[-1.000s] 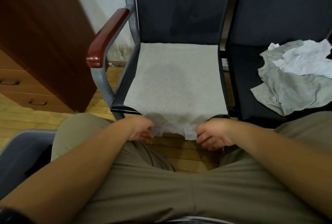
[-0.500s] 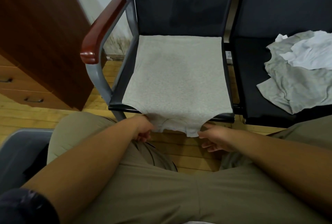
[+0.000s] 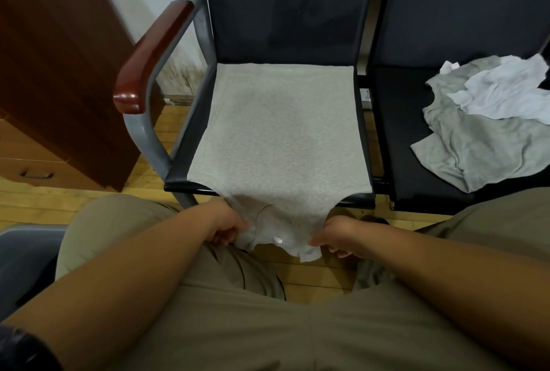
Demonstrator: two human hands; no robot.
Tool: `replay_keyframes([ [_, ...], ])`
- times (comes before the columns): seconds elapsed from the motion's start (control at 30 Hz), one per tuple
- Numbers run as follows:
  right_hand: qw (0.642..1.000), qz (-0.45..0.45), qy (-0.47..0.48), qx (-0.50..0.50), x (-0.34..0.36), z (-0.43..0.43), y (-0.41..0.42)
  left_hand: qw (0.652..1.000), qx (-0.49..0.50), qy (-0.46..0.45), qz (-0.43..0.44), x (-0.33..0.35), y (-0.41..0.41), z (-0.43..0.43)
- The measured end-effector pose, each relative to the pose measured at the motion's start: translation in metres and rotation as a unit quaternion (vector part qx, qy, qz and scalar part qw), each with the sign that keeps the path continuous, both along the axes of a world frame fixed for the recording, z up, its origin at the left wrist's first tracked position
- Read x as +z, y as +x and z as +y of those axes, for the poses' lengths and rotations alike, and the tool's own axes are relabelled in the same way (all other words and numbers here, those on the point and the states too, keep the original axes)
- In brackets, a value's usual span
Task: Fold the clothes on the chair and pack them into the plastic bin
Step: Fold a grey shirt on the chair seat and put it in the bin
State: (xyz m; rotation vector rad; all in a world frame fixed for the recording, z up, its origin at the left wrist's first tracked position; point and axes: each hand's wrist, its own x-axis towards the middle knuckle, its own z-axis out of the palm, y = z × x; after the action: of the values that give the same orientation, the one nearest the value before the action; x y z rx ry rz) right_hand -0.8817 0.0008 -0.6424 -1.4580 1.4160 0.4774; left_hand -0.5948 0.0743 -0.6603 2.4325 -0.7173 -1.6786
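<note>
My 2 hands, left hand [image 3: 227, 229] and right hand [image 3: 334, 236], pinch the grey shirt [image 3: 276, 132], seemingly its neckline, off the chair [image 3: 285, 13] seat's near edge above wooden floor [image 3: 312, 277].

A light grey shirt [image 3: 276, 132] lies flat over the seat of a dark chair [image 3: 282, 7] at the centre of the frame, its near end hanging off the front edge. The left hand [image 3: 226, 227] and right hand [image 3: 336, 236] each grip that hanging end at a corner. On the neighbouring chair [image 3: 395, 132] at right, a crumpled grey garment [image 3: 476, 147] lies under a white one [image 3: 506, 90]. A grey plastic bin [image 3: 26, 251] shows at lower left.
</note>
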Motion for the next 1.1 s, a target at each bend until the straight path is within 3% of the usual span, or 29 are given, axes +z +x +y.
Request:
replay_keyframes([
  [0.13, 0.992, 0.065, -0.024, 0.109, 0.03, 0.01, 0.015, 1.0, -0.03, -0.003, -0.005, 0.008, -0.005, 0.005],
  [0.27, 0.985, 0.046, -0.093, 0.137, 0.053, 0.015, 0.012, 0.998, -0.049, -0.027, -0.031, 0.029, -0.017, 0.013],
  [0.4, 0.99, -0.02, -0.129, 0.043, 0.065, 0.017, 0.003, 0.996, -0.011, -0.069, -0.057, 0.06, -0.025, 0.018],
  [0.5, 0.984, -0.083, -0.155, -0.028, 0.09, 0.013, 0.004, 0.993, 0.047, -0.108, -0.021, 0.09, -0.025, 0.017],
  [0.73, 0.953, -0.163, -0.231, -0.111, 0.151, -0.023, 0.014, 0.977, 0.041, -0.199, -0.068, 0.176, -0.02, -0.016],
  [0.93, 0.939, -0.191, -0.202, -0.201, 0.185, -0.075, 0.032, 0.961, 0.003, -0.242, -0.133, 0.219, -0.005, -0.077],
  [1.1, 0.94, -0.201, -0.155, -0.228, 0.18, -0.136, 0.049, 0.958, 0.046, -0.261, -0.112, 0.22, 0.002, -0.13],
])
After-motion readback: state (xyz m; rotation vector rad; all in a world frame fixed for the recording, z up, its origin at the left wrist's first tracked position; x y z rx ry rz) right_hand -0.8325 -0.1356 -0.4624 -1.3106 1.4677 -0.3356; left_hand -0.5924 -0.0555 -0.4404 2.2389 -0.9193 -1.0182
